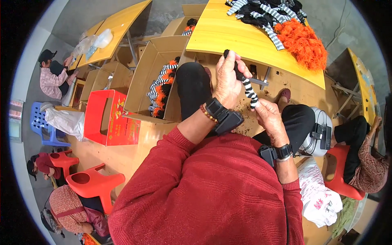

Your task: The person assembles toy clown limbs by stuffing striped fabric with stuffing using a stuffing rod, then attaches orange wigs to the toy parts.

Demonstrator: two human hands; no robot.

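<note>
Between my two hands runs a slim black-and-white striped knitted tube (250, 90), its upper end black. My left hand (228, 79) is closed round the black part, thumb and fingers pressing on it. Lower down, my right hand (270, 118) pinches the striped end between thumb and fingertips. The tube slants down to the right above my lap. Beyond my hands, on the yellow table (220, 28), lie a pile of striped and black knitted pieces (265, 16) and a heap of orange shaggy yarn (301, 43).
Left of my knee, an open cardboard box (136, 77) contains striped pieces with orange and black tufts (164, 87). A red box (110, 118) and red stools (96, 181) stand further left. White bags (320, 192) lie at right. Several people sit nearby at both sides.
</note>
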